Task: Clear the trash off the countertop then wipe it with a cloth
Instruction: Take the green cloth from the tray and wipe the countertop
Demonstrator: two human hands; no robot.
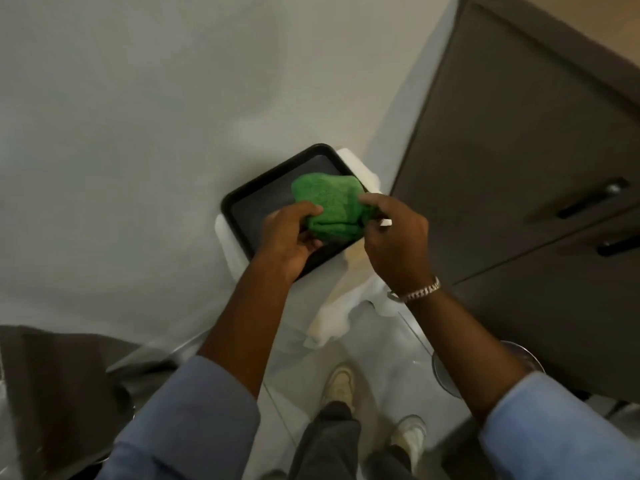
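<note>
Both hands, left hand (289, 233) and right hand (394, 237), pinch a green cloth (329, 209) above a bin (239, 202); loosened fingers could drop it in.

The cloth (329, 211) I hold looks fuzzy; the tray (249, 209) smooth, matt; my bracelet (420, 292), lower right, shiny metal.

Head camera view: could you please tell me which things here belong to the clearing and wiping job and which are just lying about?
Part of the job:
- green cloth, held by the left hand and right hand
- bin with black rim and white liner, below the cloth

Just there:
- dark cabinet doors
- round metal object on the floor
- bracelet
</note>
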